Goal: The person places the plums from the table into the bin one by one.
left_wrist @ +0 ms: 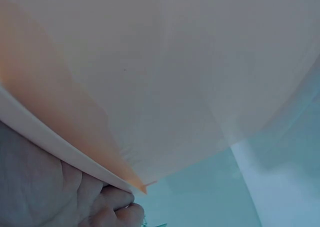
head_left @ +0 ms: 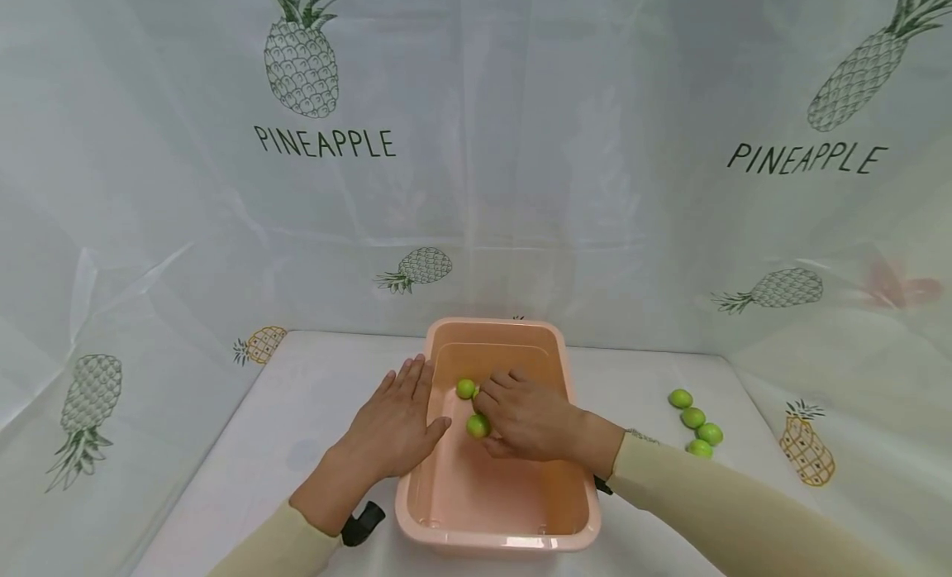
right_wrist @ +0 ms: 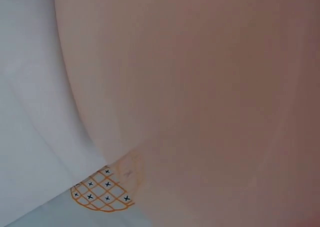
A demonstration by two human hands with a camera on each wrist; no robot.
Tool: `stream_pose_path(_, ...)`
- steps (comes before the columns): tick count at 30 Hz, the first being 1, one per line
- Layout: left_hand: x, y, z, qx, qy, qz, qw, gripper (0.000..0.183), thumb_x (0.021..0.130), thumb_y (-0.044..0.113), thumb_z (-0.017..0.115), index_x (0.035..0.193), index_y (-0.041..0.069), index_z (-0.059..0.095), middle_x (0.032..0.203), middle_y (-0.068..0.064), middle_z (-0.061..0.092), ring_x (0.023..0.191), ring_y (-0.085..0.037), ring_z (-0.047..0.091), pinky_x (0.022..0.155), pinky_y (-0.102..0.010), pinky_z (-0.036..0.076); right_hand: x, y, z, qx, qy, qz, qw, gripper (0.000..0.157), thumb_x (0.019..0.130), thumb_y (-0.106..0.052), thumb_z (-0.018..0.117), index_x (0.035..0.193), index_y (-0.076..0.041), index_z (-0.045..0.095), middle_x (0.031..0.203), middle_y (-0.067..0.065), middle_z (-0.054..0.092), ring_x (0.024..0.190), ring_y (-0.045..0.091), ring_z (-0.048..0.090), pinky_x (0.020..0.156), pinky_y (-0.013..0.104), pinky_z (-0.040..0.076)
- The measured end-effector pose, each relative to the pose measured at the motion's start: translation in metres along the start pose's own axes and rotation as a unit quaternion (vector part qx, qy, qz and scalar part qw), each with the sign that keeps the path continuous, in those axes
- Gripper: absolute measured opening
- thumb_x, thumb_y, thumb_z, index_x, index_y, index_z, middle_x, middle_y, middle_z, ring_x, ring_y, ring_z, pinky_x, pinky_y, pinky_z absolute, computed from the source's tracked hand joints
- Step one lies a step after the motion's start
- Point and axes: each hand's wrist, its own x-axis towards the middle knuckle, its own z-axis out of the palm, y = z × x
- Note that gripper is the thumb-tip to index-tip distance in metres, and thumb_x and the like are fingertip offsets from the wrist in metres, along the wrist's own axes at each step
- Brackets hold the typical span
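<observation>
My head view shows the left hand [head_left: 397,418] flat on the left edge of the pink tub [head_left: 498,541]. The right hand [head_left: 530,417] curls by limes [head_left: 465,388] inside; I can't tell if it holds one. Four more limes [head_left: 693,417] lie outside, right. My left wrist view shows that hand against the tub; my right, a pineapple print [right_wrist: 102,193].

Softly and evenly lit, a white table [head_left: 625,387] spreads toward six o'clock before a pale, creased sheet [head_left: 550,188] printed with green pineapples [head_left: 301,69] above PINEAPPLE lettering [head_left: 325,143] at ten and two, and orange pineapples [head_left: 806,450] at four and eight.
</observation>
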Motion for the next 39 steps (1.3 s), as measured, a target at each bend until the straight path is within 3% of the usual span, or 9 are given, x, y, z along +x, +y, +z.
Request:
stream_pose_path(11,0.000,0.000,0.001,-0.002,0.003,0.000,1.0000,0.083,0.107,0.049,0.054,0.163,-0.007,0.028,0.172,-0.025,0.025,0.161,-0.039,0.024,0.130,-0.056,0.024,0.004,-0.004,0.010,-0.033,0.003,-0.003,0.999,0.030,0.101,-0.047,0.058,0.098,-0.017,0.057,0.087,-0.005,0.049,0.082,0.015,0.044,0.072,0.026,0.029)
stream_pose_path(19,-0.001,0.000,0.001,-0.004,0.006,0.004,1.0000,0.083,0.107,0.048,0.055,0.162,-0.008,0.029,0.171,-0.026,0.026,0.161,-0.040,0.025,0.130,-0.057,0.024,0.004,-0.004,0.011,-0.012,-0.013,0.028,0.999,0.032,0.104,-0.047,0.058,0.107,-0.015,0.058,0.098,-0.002,0.058,0.091,0.018,0.050,0.078,0.030,0.040)
stream_pose_path(34,-0.001,0.000,0.000,-0.005,0.005,0.002,1.0000,0.082,0.108,0.048,0.055,0.163,-0.008,0.029,0.171,-0.026,0.025,0.160,-0.041,0.025,0.130,-0.057,0.025,0.004,-0.004,0.013,-0.009,-0.013,0.056,0.998,0.033,0.100,-0.050,0.064,0.106,-0.018,0.059,0.097,-0.004,0.058,0.089,0.017,0.049,0.077,0.030,0.037)
stream_pose_path(39,-0.001,0.000,0.001,-0.002,0.003,0.001,1.0000,0.083,0.107,0.048,0.055,0.163,-0.008,0.029,0.171,-0.026,0.026,0.160,-0.040,0.025,0.130,-0.057,0.025,0.002,-0.003,0.010,-0.018,-0.014,0.066,0.998,0.039,0.098,-0.052,0.065,0.109,-0.014,0.062,0.104,-0.001,0.063,0.093,0.019,0.052,0.080,0.033,0.045)
